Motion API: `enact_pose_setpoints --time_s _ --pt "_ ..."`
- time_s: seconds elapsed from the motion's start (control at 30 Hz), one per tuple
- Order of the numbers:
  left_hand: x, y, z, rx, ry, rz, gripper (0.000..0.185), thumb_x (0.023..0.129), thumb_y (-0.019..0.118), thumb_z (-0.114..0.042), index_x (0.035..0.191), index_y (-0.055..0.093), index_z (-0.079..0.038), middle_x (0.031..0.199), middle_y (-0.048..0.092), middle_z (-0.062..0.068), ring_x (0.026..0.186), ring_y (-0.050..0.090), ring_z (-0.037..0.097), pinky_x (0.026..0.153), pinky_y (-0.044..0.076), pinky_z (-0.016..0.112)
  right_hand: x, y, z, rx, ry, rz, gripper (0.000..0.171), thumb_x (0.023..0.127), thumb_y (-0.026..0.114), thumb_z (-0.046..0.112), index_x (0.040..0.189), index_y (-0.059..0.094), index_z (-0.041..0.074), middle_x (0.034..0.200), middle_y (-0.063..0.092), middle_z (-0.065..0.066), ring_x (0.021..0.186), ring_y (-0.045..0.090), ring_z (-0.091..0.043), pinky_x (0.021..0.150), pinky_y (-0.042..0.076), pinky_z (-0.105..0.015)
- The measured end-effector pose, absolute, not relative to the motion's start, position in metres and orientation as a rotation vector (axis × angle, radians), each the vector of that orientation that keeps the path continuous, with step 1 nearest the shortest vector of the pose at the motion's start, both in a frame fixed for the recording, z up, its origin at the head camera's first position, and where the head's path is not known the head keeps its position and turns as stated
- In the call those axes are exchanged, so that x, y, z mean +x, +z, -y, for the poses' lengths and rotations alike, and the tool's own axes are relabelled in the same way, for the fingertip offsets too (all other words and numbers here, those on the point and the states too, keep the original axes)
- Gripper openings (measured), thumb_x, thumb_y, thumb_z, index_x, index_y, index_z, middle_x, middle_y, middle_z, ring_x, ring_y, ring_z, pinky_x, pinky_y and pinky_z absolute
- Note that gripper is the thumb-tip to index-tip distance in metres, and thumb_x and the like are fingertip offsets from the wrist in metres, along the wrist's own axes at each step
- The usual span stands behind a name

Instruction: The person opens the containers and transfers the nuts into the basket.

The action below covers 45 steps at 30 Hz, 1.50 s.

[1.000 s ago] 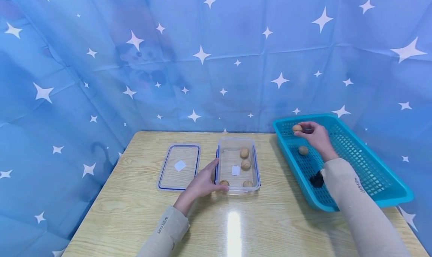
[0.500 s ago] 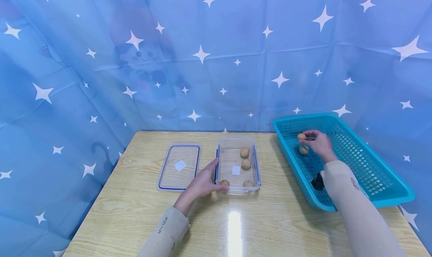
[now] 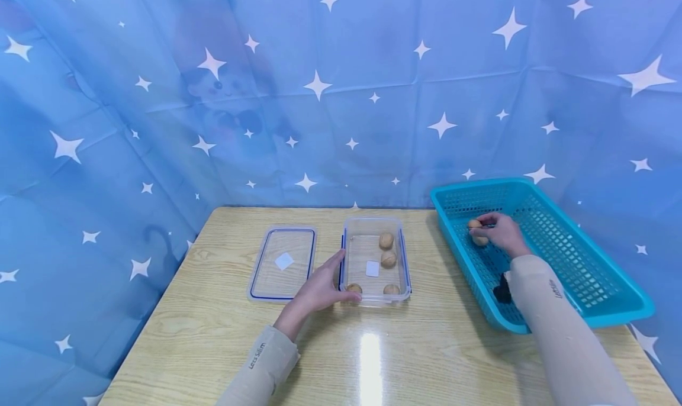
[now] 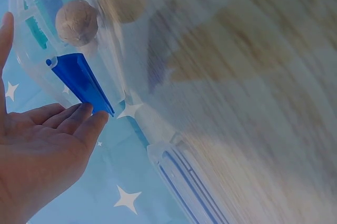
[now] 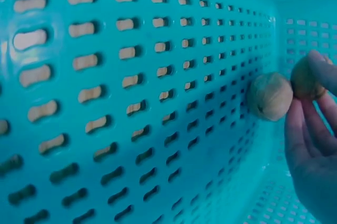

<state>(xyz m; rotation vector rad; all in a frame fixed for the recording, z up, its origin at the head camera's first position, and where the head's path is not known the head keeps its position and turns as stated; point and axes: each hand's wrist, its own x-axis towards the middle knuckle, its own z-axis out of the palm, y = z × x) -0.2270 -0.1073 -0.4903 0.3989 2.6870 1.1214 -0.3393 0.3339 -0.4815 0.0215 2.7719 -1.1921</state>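
My right hand [image 3: 489, 229] is low inside the teal basket [image 3: 586, 276] and pinches a walnut [image 3: 473, 224] at its fingertips. A second walnut [image 3: 480, 240] lies on the basket floor just under those fingers. The right wrist view has the held walnut [image 5: 305, 79] behind a finger, with the loose walnut [image 5: 269, 96] next to it against the slotted wall. My left hand [image 3: 326, 283] rests with straight fingers on the left side of a clear container [image 3: 373, 222] that holds several walnuts [image 3: 386, 241]. In the left wrist view the fingertips [image 4: 87, 121] touch its blue clasp [image 4: 79, 79].
The container's clear lid [image 3: 283, 263] with a blue rim lies flat on the wooden table [image 3: 426, 358], left of my left hand. A blue star-print cloth [image 3: 341, 98] closes in the back and sides. The basket overhangs the table's right side.
My right hand has come down into the basket with its walnut, from rim height to beside the loose walnut. The left hand and container have stayed put.
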Motion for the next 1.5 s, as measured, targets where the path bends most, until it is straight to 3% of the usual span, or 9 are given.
enact_pose_setpoints --time_s 0.27,0.63,1.1,1.5 --pt "-0.227 -0.49 0.107 0.395 1.117 -2.687 0.112 0.076 0.085 -0.046 0.16 0.02 -0.012 0.166 0.023 0.012 0.15 0.029 0.038 0.121 0.031 0.054 -0.341 -0.484 -0.332 -0.062 -1.076 -2.808 0.055 0.097 0.066 0.027 0.135 0.049 -0.009 0.128 0.054 -0.033 0.113 0.055 -0.044 0.083 0.054 -0.047" --pt "-0.226 -0.49 0.107 0.387 1.124 -2.686 0.112 0.076 0.085 -0.047 0.16 0.02 -0.013 0.166 0.023 0.012 0.15 0.029 0.038 0.121 0.031 0.054 -0.345 -0.487 -0.326 -0.208 -0.887 -2.887 0.042 0.095 0.067 0.017 0.127 0.056 -0.008 0.122 0.059 -0.032 0.108 0.058 -0.045 0.08 0.054 -0.051" --pt "-0.226 -0.489 0.107 0.401 1.124 -2.687 0.112 0.076 0.085 -0.046 0.16 0.02 -0.011 0.166 0.023 0.012 0.15 0.029 0.038 0.121 0.032 0.054 -0.34 -0.48 -0.328 -0.142 -1.01 -2.854 0.05 0.099 0.062 0.025 0.136 0.05 -0.006 0.135 0.051 -0.034 0.123 0.049 -0.049 0.093 0.051 -0.058" --pt "-0.227 -0.49 0.107 0.407 1.126 -2.68 0.111 0.077 0.084 -0.045 0.16 0.02 -0.011 0.166 0.022 0.013 0.15 0.029 0.038 0.121 0.031 0.054 -0.337 -0.461 -0.321 -0.144 -1.118 -2.918 0.045 0.101 0.06 0.021 0.138 0.05 -0.003 0.136 0.052 -0.032 0.125 0.049 -0.047 0.1 0.045 -0.063"
